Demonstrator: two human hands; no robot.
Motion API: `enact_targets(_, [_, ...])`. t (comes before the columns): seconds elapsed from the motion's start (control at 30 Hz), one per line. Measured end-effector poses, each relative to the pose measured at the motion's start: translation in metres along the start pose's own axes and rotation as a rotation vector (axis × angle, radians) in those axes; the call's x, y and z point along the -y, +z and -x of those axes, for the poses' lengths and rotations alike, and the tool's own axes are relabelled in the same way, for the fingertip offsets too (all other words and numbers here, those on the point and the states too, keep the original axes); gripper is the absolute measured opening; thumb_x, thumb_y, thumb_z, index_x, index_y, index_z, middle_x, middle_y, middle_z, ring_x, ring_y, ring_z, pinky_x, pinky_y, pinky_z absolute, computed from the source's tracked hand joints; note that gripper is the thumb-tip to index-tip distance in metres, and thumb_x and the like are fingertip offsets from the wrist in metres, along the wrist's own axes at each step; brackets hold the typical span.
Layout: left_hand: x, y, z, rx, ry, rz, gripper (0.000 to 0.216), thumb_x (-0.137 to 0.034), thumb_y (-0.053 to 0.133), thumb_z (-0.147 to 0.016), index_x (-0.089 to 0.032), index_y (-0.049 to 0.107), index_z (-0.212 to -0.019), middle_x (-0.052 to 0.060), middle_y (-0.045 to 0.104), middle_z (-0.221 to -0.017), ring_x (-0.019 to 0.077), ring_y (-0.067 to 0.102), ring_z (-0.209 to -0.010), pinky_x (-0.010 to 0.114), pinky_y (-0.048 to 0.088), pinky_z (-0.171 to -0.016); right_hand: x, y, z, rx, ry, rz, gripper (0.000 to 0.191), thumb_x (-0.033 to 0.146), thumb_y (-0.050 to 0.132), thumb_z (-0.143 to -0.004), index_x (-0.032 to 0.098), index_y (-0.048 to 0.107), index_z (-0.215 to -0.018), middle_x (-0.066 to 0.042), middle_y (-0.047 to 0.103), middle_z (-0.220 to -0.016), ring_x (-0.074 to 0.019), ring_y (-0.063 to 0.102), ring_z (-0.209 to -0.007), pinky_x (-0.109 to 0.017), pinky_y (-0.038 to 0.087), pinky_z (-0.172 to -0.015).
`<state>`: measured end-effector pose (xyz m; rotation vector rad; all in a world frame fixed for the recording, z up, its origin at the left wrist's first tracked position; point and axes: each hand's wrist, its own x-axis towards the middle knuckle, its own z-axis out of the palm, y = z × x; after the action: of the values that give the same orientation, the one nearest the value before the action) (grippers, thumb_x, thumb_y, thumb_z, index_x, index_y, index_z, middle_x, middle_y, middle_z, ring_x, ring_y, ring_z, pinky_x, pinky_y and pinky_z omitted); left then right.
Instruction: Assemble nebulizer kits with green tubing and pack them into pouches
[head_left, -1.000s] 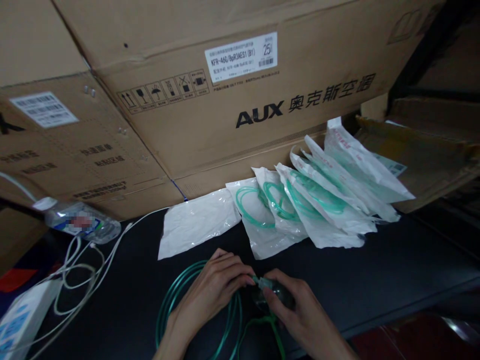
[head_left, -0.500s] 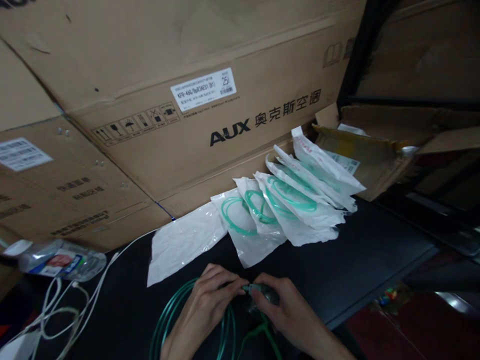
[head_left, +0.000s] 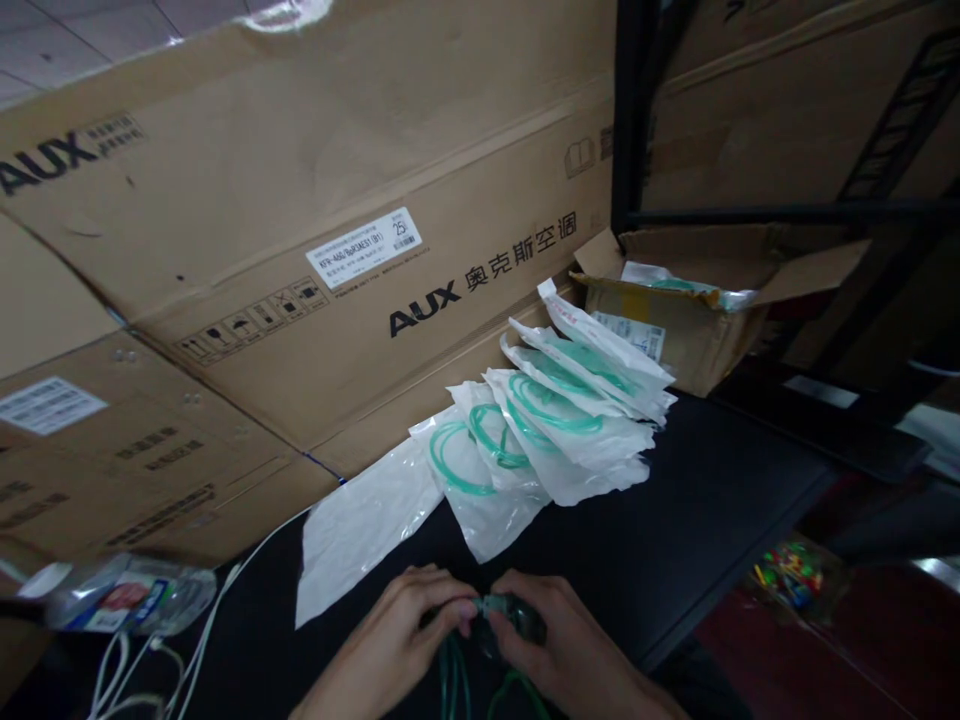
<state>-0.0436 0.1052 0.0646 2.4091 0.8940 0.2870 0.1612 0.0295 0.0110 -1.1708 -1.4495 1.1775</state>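
Low in the view, my left hand (head_left: 401, 635) pinches the end of thin green tubing (head_left: 454, 675) between thumb and fingers. My right hand (head_left: 559, 640) is closed around a clear, dark-looking plastic piece (head_left: 529, 620), perhaps a mask, with a pale green connector (head_left: 493, 603) at its left side. The tubing end and the connector meet between my fingertips; whether they are joined is hidden. A green strap (head_left: 521, 685) hangs beneath my right hand. Just beyond my hands lie a flat white pouch (head_left: 367, 525) and several clear-fronted pouches (head_left: 487, 520) with coiled green tubing inside.
Large cardboard boxes (head_left: 285, 400) wall off the back of the black table (head_left: 600, 540). An open carton (head_left: 697, 340) holding more pouches stands at the back right. To the left lie a plastic bottle (head_left: 131, 597) and white cables (head_left: 202, 630). A box of colourful bits (head_left: 795, 580) sits below, right.
The view has tilted up, showing more of the boxes and carton. Both hands keep their hold, fingertips close together. The tubing coil left of my left hand no longer shows.
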Motion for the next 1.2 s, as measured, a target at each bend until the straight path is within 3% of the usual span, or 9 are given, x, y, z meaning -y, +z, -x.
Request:
enact_targets(0.1, [-0.004, -0.011, -0.004, 0.109, -0.016, -0.014, 0.021, -0.037, 0.058, -0.103, -0.026, 0.076, -0.105, -0.001, 0.077, -0.090, 0.0173, 0.073, -0.091, 0.028, 0.056, -0.086, -0.004, 0.002, 0.001, -0.005, -0.026, 0.022, 0.018, 0.026, 0.056, -0.095, 0.019, 0.068, -0.083, 0.004, 0.059, -0.074, -0.0125, 0.052, -0.068, -0.025, 0.036, -0.065])
enact_targets(0.27, [-0.011, -0.008, -0.009, -0.064, 0.197, -0.101, 0.024, -0.039, 0.057, -0.103, -0.025, 0.071, -0.117, 0.004, 0.077, -0.103, 0.0210, 0.071, -0.100, 0.033, 0.057, -0.092, -0.003, -0.003, 0.003, -0.038, 0.000, -0.003, 0.019, 0.026, 0.056, -0.094, 0.019, 0.061, -0.077, 0.005, 0.053, -0.070, -0.0121, 0.048, -0.067, -0.025, 0.034, -0.064])
enact_targets(0.43, [-0.027, -0.003, -0.019, 0.101, 0.186, -0.218, 0.028, -0.022, 0.045, -0.108, -0.022, 0.072, -0.099, 0.003, 0.073, -0.089, 0.0196, 0.067, -0.085, 0.029, 0.053, -0.073, -0.001, -0.011, 0.002, -0.016, 0.101, -0.115, 0.034, 0.043, 0.058, -0.095, 0.018, 0.062, -0.072, 0.005, 0.049, -0.061, -0.0105, 0.045, -0.057, -0.023, 0.033, -0.054])
enact_targets(0.67, [-0.017, 0.004, -0.021, -0.019, 0.392, -0.354, 0.031, -0.021, 0.043, -0.108, -0.023, 0.063, -0.131, 0.007, 0.076, -0.102, 0.0228, 0.067, -0.089, 0.036, 0.055, -0.080, -0.016, -0.017, 0.000, -0.011, 0.377, -0.329, 0.049, 0.065, 0.062, -0.085, 0.019, 0.065, -0.103, 0.005, 0.057, -0.072, -0.0089, 0.050, -0.050, -0.019, 0.037, -0.042])
enact_targets(0.8, [-0.017, 0.010, -0.026, -0.088, 0.432, -0.403, 0.036, -0.016, 0.043, -0.107, -0.020, 0.059, -0.138, 0.008, 0.076, -0.103, 0.0240, 0.068, -0.091, 0.038, 0.057, -0.080, -0.014, -0.020, -0.002, -0.037, 0.439, -0.400, 0.054, 0.068, 0.064, -0.080, 0.019, 0.064, -0.103, 0.002, 0.063, -0.076, -0.0075, 0.049, -0.049, -0.017, 0.032, -0.039])
enact_targets(0.93, [-0.026, 0.009, -0.028, -0.176, 0.362, -0.456, 0.033, -0.019, 0.049, -0.106, -0.022, 0.061, -0.136, 0.008, 0.076, -0.111, 0.0255, 0.068, -0.102, 0.042, 0.057, -0.088, -0.008, -0.021, -0.005, -0.037, 0.419, -0.442, 0.060, 0.075, 0.062, -0.078, 0.018, 0.065, -0.096, 0.005, 0.059, -0.065, -0.0063, 0.043, -0.040, -0.019, 0.030, -0.036])
enact_targets(1.03, [-0.035, 0.007, -0.013, -0.368, 0.237, -0.455, 0.031, -0.023, 0.058, -0.103, -0.023, 0.062, -0.134, 0.008, 0.072, -0.120, 0.0259, 0.065, -0.112, 0.043, 0.054, -0.097, -0.007, -0.021, -0.006, -0.027, 0.379, -0.464, 0.059, 0.077, 0.062, -0.078, 0.019, 0.064, -0.091, 0.008, 0.054, -0.058, -0.0062, 0.042, -0.038, -0.019, 0.028, -0.035])
enact_targets(1.13, [-0.045, 0.017, 0.015, -0.490, 0.086, -0.342, 0.018, -0.026, 0.062, -0.101, -0.024, 0.067, -0.118, 0.005, 0.073, -0.104, 0.0206, 0.070, -0.096, 0.033, 0.057, -0.087, -0.011, -0.023, -0.005, 0.001, 0.340, -0.475, 0.057, 0.076, 0.061, -0.081, 0.019, 0.062, -0.084, 0.008, 0.050, -0.054, -0.0059, 0.040, -0.036, -0.018, 0.026, -0.033])
enact_targets(1.2, [-0.050, 0.036, 0.033, -0.420, -0.030, -0.281, 0.017, -0.034, 0.068, -0.097, -0.025, 0.067, -0.112, 0.001, 0.071, -0.091, 0.0183, 0.071, -0.082, 0.028, 0.059, -0.077, -0.015, -0.024, -0.004, 0.012, 0.317, -0.470, 0.056, 0.074, 0.061, -0.083, 0.019, 0.062, -0.082, 0.009, 0.048, -0.052, -0.0055, 0.039, -0.036, -0.018, 0.025, -0.033])
